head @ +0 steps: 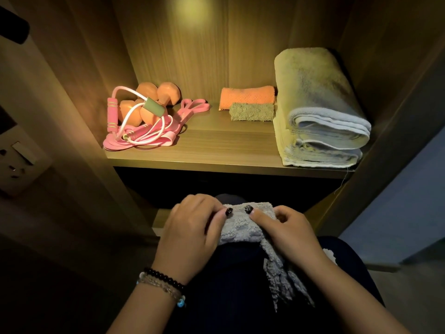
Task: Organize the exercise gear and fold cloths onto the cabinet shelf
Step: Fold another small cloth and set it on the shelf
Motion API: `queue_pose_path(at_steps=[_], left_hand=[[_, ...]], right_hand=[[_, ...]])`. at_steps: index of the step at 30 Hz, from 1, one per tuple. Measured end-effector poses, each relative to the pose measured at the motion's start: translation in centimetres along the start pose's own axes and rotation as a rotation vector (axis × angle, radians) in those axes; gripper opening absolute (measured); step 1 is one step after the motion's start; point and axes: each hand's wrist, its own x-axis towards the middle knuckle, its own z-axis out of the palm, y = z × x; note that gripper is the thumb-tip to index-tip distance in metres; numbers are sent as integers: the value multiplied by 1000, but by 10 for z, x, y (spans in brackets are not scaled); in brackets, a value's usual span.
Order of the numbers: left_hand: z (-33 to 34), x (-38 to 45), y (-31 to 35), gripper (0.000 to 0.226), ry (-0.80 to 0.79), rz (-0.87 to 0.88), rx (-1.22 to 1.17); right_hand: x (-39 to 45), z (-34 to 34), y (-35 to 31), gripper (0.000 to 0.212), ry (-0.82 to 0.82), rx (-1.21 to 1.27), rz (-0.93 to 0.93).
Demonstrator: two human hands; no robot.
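Observation:
A small grey fluffy cloth (243, 231) lies bunched on my lap below the shelf. My left hand (192, 233) and my right hand (287, 233) both pinch its top edge, thumbs on top, fingers curled behind. A loose end hangs down to the right. On the wooden cabinet shelf (216, 145) the left holds orange dumbbells (154, 97), a pink jump rope (125, 112) and pink resistance bands (190, 108). Further right lie a folded orange cloth (246, 97), a folded olive cloth (251, 112) and stacked folded towels (317, 112).
The cabinet's side walls (79, 92) close in the shelf left and right. A dark lower compartment (228, 186) opens under the shelf. A wall socket plate (19, 160) sits at the far left. Bare shelf board shows between the bands and the towels.

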Motion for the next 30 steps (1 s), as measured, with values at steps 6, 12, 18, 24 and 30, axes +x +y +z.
queue_pose_path(at_steps=[6, 12, 18, 24, 30], left_hand=[[1, -8, 3, 64, -170, -476, -268], [-2, -2, 6, 36, -34, -572, -494], [-7, 40, 12, 77, 17, -814, -1218], [26, 89, 5, 64, 58, -794, -1702], [63, 157, -26, 47, 178, -868, -1504]], right_hand=[[-4, -12, -5, 65, -109, 35, 130], [0, -15, -13, 52, -63, 94, -80], [25, -33, -49, 36, 80, 224, -201], [75, -40, -64, 32, 175, 187, -232], [144, -21, -50, 55, 305, -84, -230]])
